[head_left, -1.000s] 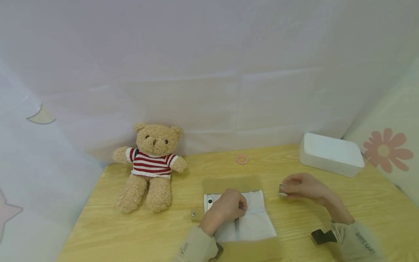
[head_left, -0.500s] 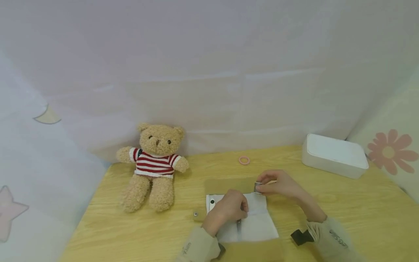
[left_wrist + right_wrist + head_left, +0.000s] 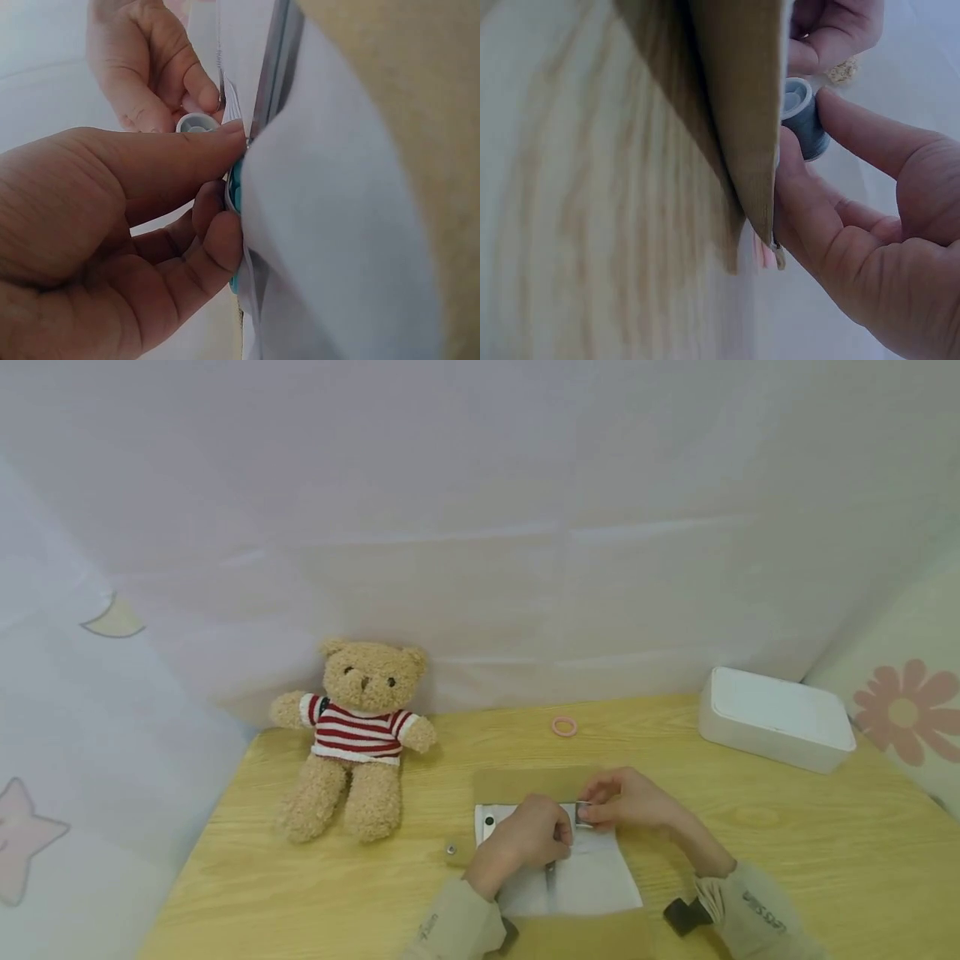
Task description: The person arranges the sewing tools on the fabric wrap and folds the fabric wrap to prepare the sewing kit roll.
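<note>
A tan fabric pouch [image 3: 525,785] lies spread on the table, with a white zippered pocket [image 3: 596,881] facing up. My left hand [image 3: 525,833] pinches the edge of the pocket's opening between thumb and fingers, beside the zipper [image 3: 274,71]. Something teal [image 3: 238,184] shows inside the pocket, mostly hidden by the cloth and fingers. Between thumb and fingertips, my right hand [image 3: 630,797] holds a spool of dark grey-blue thread [image 3: 808,129] with white ends. The spool is right at the pocket's opening, close to the left thumb.
A teddy bear [image 3: 360,735] in a red-and-white striped sweater sits at the back left. Behind the pouch lies a pink ring [image 3: 564,727]. A white box [image 3: 776,718] stands at the back right, near the patterned cloth wall.
My right hand has brought the thread spool leftward from beside the pouch to the pocket's opening. The left hand keeps its grip on the pocket edge.
</note>
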A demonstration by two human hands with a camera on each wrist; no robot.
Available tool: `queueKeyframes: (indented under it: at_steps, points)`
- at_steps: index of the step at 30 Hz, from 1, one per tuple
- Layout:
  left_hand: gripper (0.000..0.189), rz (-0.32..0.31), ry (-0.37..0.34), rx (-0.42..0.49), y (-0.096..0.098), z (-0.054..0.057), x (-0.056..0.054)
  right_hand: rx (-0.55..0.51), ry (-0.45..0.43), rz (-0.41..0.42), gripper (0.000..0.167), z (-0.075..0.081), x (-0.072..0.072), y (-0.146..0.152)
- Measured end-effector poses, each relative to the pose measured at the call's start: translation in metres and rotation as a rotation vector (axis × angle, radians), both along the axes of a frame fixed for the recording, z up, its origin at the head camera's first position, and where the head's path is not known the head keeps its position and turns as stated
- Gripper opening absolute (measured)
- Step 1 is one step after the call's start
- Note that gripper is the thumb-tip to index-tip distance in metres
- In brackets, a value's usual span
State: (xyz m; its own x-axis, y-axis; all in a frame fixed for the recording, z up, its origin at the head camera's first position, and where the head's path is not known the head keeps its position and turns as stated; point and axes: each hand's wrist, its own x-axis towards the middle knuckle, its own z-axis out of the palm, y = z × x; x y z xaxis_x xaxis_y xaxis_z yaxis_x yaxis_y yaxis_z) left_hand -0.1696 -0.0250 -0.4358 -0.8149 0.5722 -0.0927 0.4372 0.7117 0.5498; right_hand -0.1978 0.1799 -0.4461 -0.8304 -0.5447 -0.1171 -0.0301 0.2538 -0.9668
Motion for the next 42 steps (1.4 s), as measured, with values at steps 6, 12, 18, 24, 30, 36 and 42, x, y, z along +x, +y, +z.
queueKeyframes:
  at_steps: [6, 12, 18, 24, 30, 36, 42]
  points:
    - [0.021, -0.021, 0.025, 0.006, 0.0002, 0.0004, -0.0012, 0.026, -0.014, -0.002, 0.028, -0.0044, 0.0008, -0.0016]
    - [0.020, -0.031, 0.012, 0.004, 0.0005, 0.0021, -0.0005, 0.087, 0.039, -0.004, 0.025, -0.0059, 0.0020, -0.0035]
    - [0.020, -0.046, 0.045, -0.007, 0.0001, 0.0019, -0.0002, 0.105, 0.052, -0.015, 0.023, -0.0077, 0.0033, -0.0065]
    - [0.022, -0.046, 0.058, 0.019, 0.0002, -0.0001, -0.0016, 0.075, 0.018, -0.012, 0.019, -0.0088, 0.0031, -0.0068]
    - [0.023, -0.055, 0.069, 0.027, 0.0000, -0.0030, -0.0025, 0.028, -0.039, -0.003, 0.017, -0.0081, 0.0042, -0.0048]
    - [0.026, -0.120, 0.033, 0.039, -0.0008, -0.0026, -0.0051, 0.023, -0.062, -0.049, 0.018, -0.0057, 0.0068, -0.0061]
    - [0.026, -0.144, 0.059, 0.008, -0.0023, -0.0003, -0.0059, 0.029, -0.067, -0.073, 0.007, -0.0051, 0.0068, -0.0090]
